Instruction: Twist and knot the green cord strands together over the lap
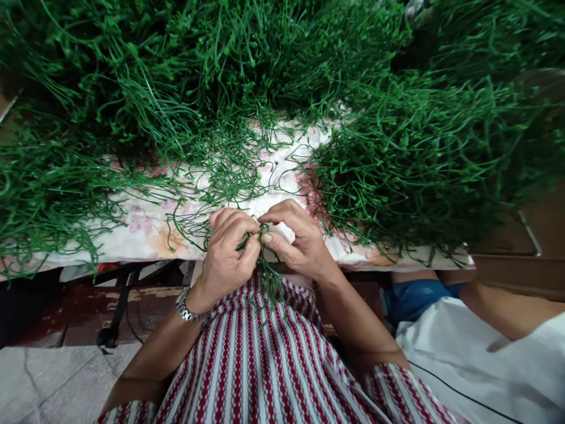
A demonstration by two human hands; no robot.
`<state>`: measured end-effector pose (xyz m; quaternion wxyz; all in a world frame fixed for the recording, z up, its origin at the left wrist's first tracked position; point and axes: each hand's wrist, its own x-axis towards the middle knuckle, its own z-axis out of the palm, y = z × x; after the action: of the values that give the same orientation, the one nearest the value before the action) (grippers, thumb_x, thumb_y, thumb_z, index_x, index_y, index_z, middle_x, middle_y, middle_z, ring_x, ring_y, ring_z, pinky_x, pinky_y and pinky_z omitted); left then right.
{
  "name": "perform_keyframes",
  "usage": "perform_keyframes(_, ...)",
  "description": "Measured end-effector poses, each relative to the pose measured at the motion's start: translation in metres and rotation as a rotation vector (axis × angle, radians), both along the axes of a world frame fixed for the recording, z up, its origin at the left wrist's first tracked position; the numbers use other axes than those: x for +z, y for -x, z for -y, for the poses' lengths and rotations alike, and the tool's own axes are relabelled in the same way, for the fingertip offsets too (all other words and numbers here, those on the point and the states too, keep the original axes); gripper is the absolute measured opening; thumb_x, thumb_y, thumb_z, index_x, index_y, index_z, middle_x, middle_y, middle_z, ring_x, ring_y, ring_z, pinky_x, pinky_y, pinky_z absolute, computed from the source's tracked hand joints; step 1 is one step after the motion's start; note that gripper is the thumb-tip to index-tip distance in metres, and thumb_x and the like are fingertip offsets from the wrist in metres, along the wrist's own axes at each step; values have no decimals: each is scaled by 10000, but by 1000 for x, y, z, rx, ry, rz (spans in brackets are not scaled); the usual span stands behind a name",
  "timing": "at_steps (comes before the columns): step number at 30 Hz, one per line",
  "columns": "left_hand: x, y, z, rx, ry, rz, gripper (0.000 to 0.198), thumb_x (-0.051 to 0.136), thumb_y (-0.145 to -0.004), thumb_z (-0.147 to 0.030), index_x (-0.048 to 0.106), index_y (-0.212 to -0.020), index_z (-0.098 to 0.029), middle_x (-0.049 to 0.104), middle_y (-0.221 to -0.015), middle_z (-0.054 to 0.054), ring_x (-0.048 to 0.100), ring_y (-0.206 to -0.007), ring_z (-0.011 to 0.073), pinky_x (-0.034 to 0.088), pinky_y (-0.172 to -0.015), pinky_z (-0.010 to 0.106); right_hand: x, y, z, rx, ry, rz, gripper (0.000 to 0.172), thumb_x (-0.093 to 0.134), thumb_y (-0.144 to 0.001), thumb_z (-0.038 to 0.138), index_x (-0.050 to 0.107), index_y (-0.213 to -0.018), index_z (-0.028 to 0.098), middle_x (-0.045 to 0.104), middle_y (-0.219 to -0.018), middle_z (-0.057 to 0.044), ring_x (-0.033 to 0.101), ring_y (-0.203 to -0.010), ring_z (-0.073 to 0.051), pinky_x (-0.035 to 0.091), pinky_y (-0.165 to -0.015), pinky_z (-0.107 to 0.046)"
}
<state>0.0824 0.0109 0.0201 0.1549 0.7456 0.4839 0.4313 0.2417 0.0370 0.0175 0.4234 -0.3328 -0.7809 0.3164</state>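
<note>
My left hand (pixel 229 247), with a metal watch on its wrist, is closed around a small bunch of thin green branching stems (pixel 270 284). Their tips hang down below my fingers, over my striped clothing. My right hand (pixel 300 238) meets the left at the table's front edge. Its thumb and forefinger pinch the stems close to the left fingertips. The exact pinch point is partly hidden by my fingers. Loose green stems (pixel 233 176) lie just beyond both hands.
A floral cloth (pixel 145 215) covers the table. Large heaps of green stems stand at the back (pixel 212 59) and at the right (pixel 419 159). A brown cardboard box (pixel 507 253) is at the far right. Beside me sits another person in a white garment (pixel 477 353).
</note>
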Motion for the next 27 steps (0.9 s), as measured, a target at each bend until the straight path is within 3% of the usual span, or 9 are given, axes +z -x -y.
perform_keyframes(6, 2, 2, 1, -20, -13, -23, 110, 502, -777, -87, 507, -743, -191, 569, -716, 2, 521, -749, 162, 381, -789, 372, -11, 3, -1, 23, -26, -65, 119, 572, -842, 224, 594, -930, 148, 598, -883, -70, 563, -869, -159, 454, -811, -332)
perform_keyframes(12, 3, 4, 1, -17, -52, -44, 126, 489, -749, -66, 496, -740, -191, 602, -756, 10, 544, -779, 170, 383, -813, 385, -3, -2, -1, 85, -75, 59, 84, 531, -858, 198, 587, -887, 143, 607, -828, -63, 543, -800, -152, 436, -778, -318)
perform_keyframes(22, 0, 4, -2, -35, -48, -133, 115, 499, -761, -85, 492, -733, -196, 562, -705, 0, 523, -745, 164, 384, -806, 380, -7, 2, 3, 87, 296, -121, 133, 567, -844, 270, 538, -834, 140, 524, -752, -9, 497, -706, -106, 403, -668, -235)
perform_keyframes(27, 0, 5, -2, -52, -41, -199, 127, 480, -774, -81, 478, -729, -199, 594, -732, 2, 542, -760, 164, 372, -857, 398, -6, 0, 3, 104, 306, -41, 116, 517, -861, 258, 516, -826, 147, 517, -769, -17, 485, -734, -114, 397, -698, -242)
